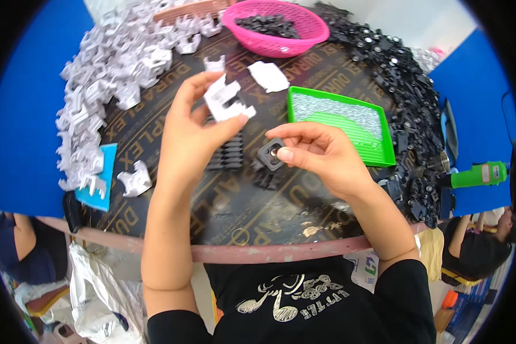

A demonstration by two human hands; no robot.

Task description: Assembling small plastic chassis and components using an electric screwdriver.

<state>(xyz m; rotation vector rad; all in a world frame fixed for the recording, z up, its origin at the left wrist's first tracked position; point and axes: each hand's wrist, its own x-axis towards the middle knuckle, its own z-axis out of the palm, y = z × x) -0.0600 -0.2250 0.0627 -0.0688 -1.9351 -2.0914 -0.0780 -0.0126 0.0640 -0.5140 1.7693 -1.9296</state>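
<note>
My left hand [198, 123] pinches a white plastic bracket [226, 100] with cut-out sides, raised above the table. In my right hand [321, 155], between thumb and forefinger, is a square black plastic part [271, 153] with a round hole or metal centre. The two parts are apart, the bracket higher and to the left. Beneath my hands lie a ribbed black block [228, 153] and a small heap of black parts [266, 176]. A loose white bracket [135, 179] rests left of my left forearm.
White brackets [120, 69] pile along the left; black parts [398, 80] line the right. A pink basket [275, 49] holds black pieces, and a green tray [387, 152] holds small silvery pieces. A green power screwdriver [479, 175] sits at the right edge. Other people [481, 246] sit on both sides.
</note>
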